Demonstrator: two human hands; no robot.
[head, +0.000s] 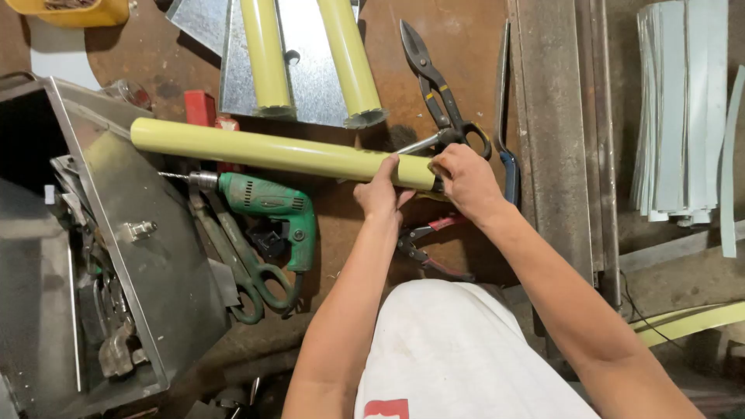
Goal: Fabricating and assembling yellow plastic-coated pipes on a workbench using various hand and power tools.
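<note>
A long pale yellow tube (264, 150) lies horizontally across the rusty work surface. My left hand (380, 190) grips it near its right end. My right hand (466, 180) is closed at the tube's right end, holding a tool there whose head is hidden; a thin metal piece (419, 143) sticks out up-left of it. Red-handled snips (427, 244) lie just below my hands.
A green electric drill (268, 203) and green-handled shears (248, 271) lie left of my arms. Black tin snips (434, 85) and two more yellow tubes (310, 54) on sheet metal sit at the back. A metal toolbox (109, 256) stands left, a steel beam (559, 132) and stacked strips (679, 109) right.
</note>
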